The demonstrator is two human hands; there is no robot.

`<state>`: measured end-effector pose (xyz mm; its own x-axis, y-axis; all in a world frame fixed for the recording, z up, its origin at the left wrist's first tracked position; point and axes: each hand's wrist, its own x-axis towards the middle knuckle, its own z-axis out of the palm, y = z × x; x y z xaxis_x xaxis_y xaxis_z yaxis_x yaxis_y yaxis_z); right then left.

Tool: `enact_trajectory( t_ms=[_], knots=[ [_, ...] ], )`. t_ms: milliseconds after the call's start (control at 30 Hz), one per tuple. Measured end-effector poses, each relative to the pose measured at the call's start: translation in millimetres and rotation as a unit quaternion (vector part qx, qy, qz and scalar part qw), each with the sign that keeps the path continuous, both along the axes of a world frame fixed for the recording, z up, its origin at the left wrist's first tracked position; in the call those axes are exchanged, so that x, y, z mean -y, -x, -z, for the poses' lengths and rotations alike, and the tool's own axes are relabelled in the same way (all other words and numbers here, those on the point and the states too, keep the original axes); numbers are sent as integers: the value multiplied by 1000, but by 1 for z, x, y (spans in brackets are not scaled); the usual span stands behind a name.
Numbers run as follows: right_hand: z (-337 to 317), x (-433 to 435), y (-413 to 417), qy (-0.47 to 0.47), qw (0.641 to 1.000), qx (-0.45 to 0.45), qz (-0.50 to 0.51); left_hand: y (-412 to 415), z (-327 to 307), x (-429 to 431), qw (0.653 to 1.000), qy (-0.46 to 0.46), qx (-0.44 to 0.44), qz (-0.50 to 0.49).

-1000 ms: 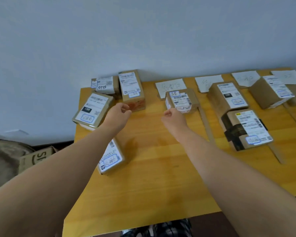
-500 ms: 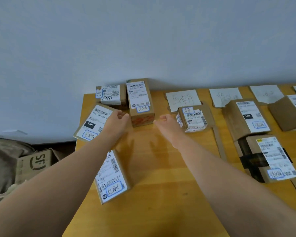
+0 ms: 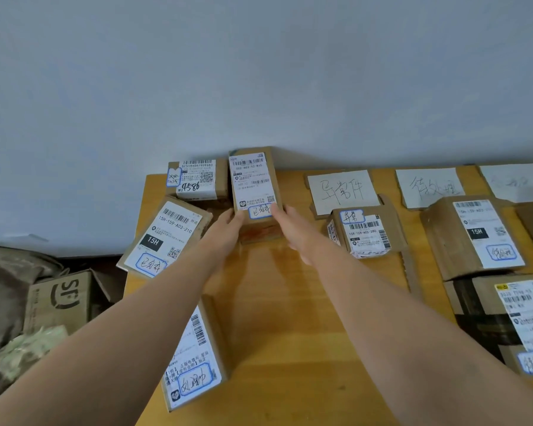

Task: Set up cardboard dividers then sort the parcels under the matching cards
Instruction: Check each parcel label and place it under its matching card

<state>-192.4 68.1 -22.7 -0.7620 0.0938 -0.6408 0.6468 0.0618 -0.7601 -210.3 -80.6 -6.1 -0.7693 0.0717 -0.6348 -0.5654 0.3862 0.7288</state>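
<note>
- My left hand (image 3: 225, 232) and right hand (image 3: 293, 229) press the two long sides of the parcel (image 3: 254, 192), clamped on its near end.
- The parcel lies at the table (image 3: 290, 302) back edge, its long axis pointing away from me toward the wall.
- Both hands are equally near.

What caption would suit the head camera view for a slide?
Both hands, left hand and right hand, close on an upright parcel at the wooden table back edge.
</note>
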Motion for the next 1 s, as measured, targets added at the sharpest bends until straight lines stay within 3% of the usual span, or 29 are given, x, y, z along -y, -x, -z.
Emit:
enact_trajectory(
  t_ms=[133,300,700,1000],
  knots=[
    [7,-2,-6,56,996,-2,63,-7,0,-1,996,-61,7,-60],
    [1,-11,-21,127,984,-8,121,-18,-12,-3,991,-119,21,-62],
    [-68,-23,-104,109,975,-87,172,-73,-84,-8,989,-147,-32,5],
    [-104,-58,-217,79,957,-104,258,-143,-118,-45,976,-171,-30,131]
  ],
)
